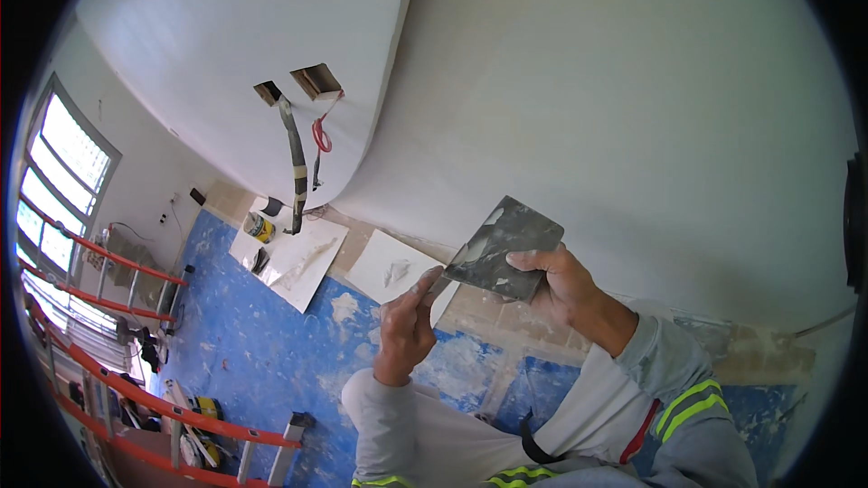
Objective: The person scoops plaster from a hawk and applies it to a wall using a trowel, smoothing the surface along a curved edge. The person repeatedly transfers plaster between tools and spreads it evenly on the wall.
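Observation:
My right hand (570,289) grips a dark grey rectangular plastering blade (506,248) by its lower right corner, thumb on top. White compound is smeared over the blade's face. My left hand (407,330) is closed at the blade's left edge, its index finger stretched along a thin grey scraper (438,290). Most of that scraper is hidden by the fingers and the blade. Both hands are in front of my body, near the foot of a pale plastered wall (615,108).
A white curved panel (244,9) has two cut-outs with a taped grey cable (297,163) and a red wire (320,134) hanging out. Blue, spattered sheeting (226,307) covers the floor. White boards (303,271) and a small tub (260,227) lie there. An orange ladder (181,411) stands left.

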`<state>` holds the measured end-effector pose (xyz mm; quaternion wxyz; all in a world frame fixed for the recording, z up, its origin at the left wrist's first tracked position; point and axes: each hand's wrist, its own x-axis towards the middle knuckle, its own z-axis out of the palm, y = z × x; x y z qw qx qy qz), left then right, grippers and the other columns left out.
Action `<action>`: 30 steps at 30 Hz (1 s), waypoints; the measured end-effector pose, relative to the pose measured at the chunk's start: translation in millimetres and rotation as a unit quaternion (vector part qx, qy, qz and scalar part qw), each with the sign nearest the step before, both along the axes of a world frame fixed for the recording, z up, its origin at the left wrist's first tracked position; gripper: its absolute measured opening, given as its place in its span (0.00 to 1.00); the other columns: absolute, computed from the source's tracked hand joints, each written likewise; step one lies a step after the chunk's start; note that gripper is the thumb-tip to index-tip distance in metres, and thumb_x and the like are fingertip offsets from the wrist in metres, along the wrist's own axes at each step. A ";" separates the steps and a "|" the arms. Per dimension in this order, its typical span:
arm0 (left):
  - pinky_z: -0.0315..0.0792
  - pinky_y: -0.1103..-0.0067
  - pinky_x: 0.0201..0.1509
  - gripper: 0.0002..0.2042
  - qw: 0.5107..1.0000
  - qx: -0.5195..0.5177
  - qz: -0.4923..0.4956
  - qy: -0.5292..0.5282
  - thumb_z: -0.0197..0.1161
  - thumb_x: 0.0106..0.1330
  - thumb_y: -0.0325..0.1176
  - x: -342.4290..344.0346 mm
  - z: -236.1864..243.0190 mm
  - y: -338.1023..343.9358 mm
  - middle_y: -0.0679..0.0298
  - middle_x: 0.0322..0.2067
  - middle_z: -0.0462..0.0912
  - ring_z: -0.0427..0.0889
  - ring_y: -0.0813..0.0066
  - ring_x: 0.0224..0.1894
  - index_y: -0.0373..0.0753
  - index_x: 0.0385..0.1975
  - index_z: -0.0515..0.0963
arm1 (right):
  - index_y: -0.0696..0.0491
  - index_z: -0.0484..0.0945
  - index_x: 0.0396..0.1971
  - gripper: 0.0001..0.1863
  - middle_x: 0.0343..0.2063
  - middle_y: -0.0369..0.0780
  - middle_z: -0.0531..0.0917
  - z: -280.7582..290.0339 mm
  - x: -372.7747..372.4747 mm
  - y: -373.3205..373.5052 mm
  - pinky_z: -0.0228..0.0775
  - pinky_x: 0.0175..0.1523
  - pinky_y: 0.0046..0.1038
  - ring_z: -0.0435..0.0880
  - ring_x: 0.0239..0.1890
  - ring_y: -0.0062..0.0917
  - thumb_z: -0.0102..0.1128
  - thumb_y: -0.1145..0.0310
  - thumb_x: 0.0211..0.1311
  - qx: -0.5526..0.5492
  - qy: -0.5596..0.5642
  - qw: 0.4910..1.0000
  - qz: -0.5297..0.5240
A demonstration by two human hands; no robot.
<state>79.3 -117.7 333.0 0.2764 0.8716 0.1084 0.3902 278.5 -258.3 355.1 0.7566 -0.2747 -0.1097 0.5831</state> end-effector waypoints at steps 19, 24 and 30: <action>0.67 0.70 0.68 0.23 0.703 -0.662 -0.117 -0.233 0.57 0.70 0.27 -7.7 -2.0 -34.2 0.54 0.57 0.77 0.77 0.64 0.59 0.29 0.63 0.66 | 0.57 0.72 0.59 0.30 0.49 0.51 0.77 -36.9 10.2 6.9 0.81 0.52 0.36 0.79 0.51 0.45 0.58 0.85 0.50 -0.019 -0.879 0.475 0.040; 0.73 0.65 0.63 0.21 0.781 -0.570 -0.021 -0.253 0.56 0.70 0.33 -80.3 -7.9 40.9 0.51 0.53 0.79 0.81 0.60 0.54 0.27 0.59 0.71 | 0.63 0.81 0.41 0.16 0.38 0.56 0.83 -96.2 69.7 19.0 0.74 0.46 0.47 0.83 0.42 0.46 0.56 0.67 0.60 -0.135 -0.748 0.489 0.428; 0.73 0.75 0.39 0.09 0.743 -0.514 0.179 -0.389 0.60 0.67 0.32 -166.7 -52.4 90.3 0.62 0.41 0.86 0.83 0.72 0.37 0.37 0.44 0.81 | 0.66 0.81 0.35 0.19 0.30 0.55 0.84 -99.5 71.9 34.3 0.73 0.42 0.48 0.83 0.34 0.49 0.53 0.64 0.55 -0.101 -0.756 0.503 0.407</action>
